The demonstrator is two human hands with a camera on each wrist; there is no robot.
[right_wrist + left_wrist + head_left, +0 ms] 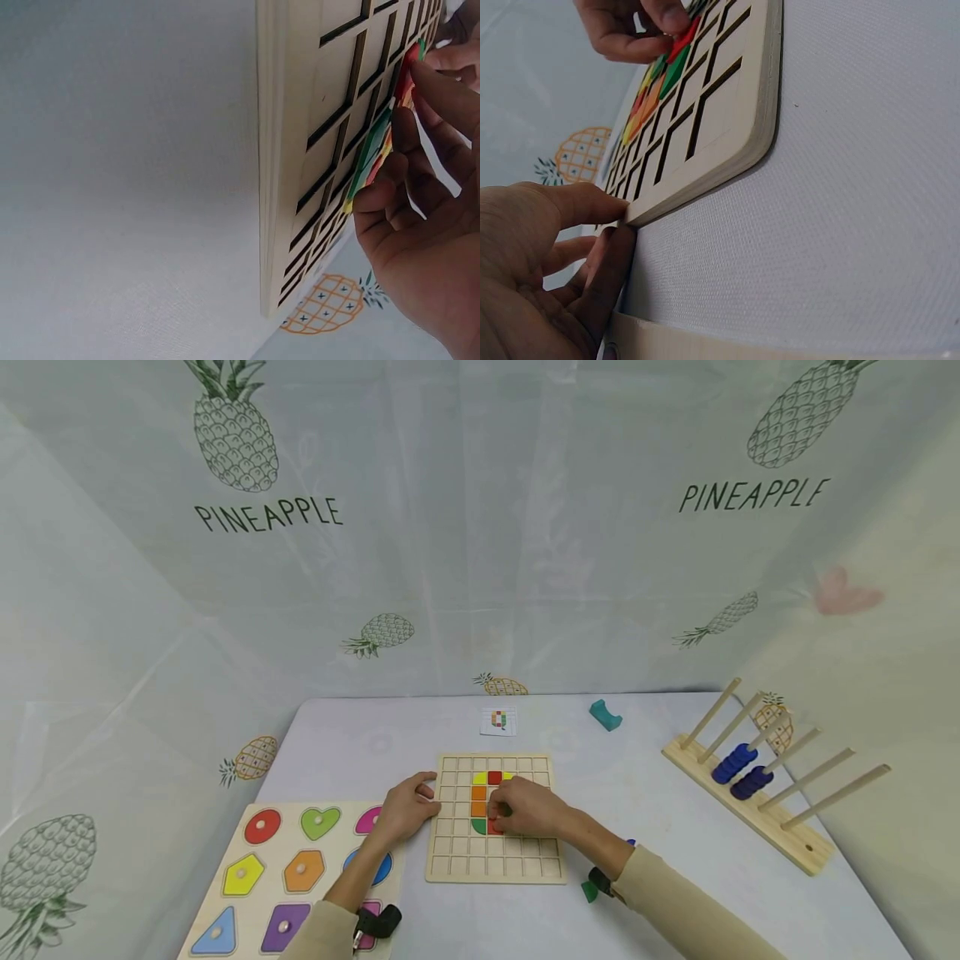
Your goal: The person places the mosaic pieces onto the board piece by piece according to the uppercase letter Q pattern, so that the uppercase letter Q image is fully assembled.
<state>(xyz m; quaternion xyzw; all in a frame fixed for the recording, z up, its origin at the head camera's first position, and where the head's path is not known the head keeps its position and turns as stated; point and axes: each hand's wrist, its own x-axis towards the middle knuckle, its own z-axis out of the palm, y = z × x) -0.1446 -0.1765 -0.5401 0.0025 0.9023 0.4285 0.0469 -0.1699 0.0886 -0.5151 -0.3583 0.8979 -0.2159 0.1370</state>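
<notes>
A wooden grid board (495, 864) lies mid-table, holding coloured tiles in a ring: yellow, red, orange and green. My left hand (407, 810) touches the board's left edge with thumb and finger set apart; in the left wrist view, the thumb (592, 204) rests against that edge. Over the ring, my right hand (528, 808) pinches a red tile (682, 43) at the ring's near side, low on the board. A green quarter-round tile (479, 826) sits just left of it. Part of the ring's right side is hidden under the right hand.
A shape puzzle board (258, 843) lies left, partly under my left forearm. Behind the grid stands a small picture card (498, 721), with a teal block (606, 716) to its right. A peg rack (742, 810) with blue beads stands right. A green piece (589, 892) lies near my right wrist.
</notes>
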